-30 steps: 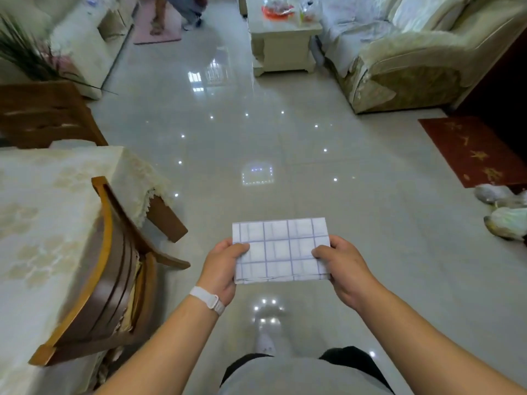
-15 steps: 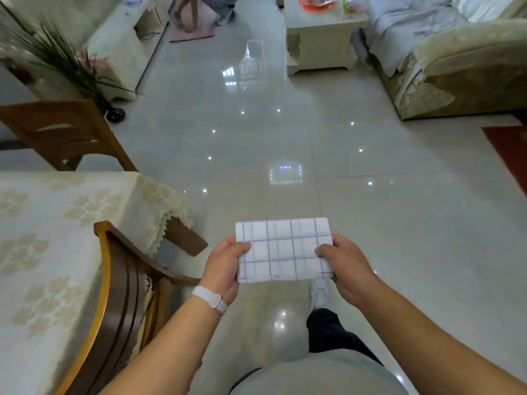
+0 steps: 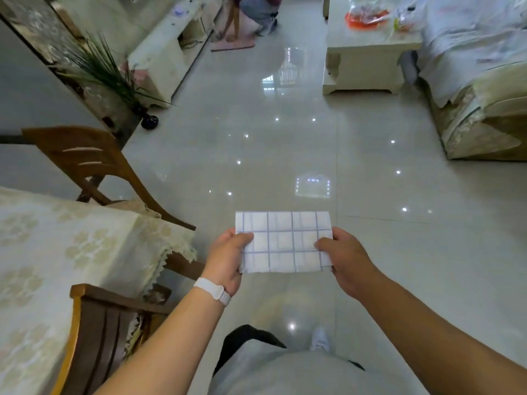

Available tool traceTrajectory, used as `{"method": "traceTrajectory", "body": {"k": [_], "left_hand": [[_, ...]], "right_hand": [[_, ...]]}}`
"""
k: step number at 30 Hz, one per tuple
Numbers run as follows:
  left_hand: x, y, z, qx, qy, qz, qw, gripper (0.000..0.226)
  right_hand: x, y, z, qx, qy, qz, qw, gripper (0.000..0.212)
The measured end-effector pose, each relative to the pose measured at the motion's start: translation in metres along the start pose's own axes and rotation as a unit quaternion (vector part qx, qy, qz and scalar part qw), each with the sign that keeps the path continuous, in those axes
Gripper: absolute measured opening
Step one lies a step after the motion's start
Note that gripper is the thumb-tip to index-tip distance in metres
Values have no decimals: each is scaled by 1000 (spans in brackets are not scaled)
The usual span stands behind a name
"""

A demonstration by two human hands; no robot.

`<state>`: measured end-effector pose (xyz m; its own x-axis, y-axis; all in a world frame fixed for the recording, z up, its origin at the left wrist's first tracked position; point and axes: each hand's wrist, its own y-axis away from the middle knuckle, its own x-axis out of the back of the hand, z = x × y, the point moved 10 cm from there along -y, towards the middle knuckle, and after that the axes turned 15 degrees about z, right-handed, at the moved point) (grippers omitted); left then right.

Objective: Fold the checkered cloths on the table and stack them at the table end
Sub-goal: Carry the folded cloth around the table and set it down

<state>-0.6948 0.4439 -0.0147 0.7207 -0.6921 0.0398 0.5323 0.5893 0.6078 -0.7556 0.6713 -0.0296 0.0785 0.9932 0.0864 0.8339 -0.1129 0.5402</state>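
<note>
A folded white cloth with a blue check pattern [image 3: 285, 242] is held flat in front of me, above the shiny floor. My left hand [image 3: 228, 258] pinches its left edge, thumb on top. Its right edge is gripped the same way by my right hand [image 3: 346, 259]. The table [image 3: 57, 252], under a cream patterned tablecloth with a lace fringe, lies to my left. Its near corner is just left of my left hand. No other checkered cloth shows on the visible part of the table.
Two wooden chairs stand at the table: one [image 3: 94, 332] close at lower left, another [image 3: 85, 161] beyond the table end. A plant [image 3: 108, 69], a coffee table [image 3: 368, 52] and a sofa [image 3: 479, 81] lie further off. Another person [image 3: 256, 12] crouches far away.
I have walked forward along the table while holding the cloth in both hands. The table corner and far chair have come closer; the grip on the cloth is unchanged.
</note>
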Motion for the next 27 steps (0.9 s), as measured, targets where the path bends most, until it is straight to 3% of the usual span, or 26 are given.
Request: {"method": "traceTrajectory", "body": {"k": [12,27], "left_hand": [[-41,-145,53,41,39,16,998,12],[-56,-370,209,56,101,14,993,12]], "right_hand": [[-88,-122,-60,-30,38,3,999,17],[-295,-257,-193,9,123,-8,992,18]]}}
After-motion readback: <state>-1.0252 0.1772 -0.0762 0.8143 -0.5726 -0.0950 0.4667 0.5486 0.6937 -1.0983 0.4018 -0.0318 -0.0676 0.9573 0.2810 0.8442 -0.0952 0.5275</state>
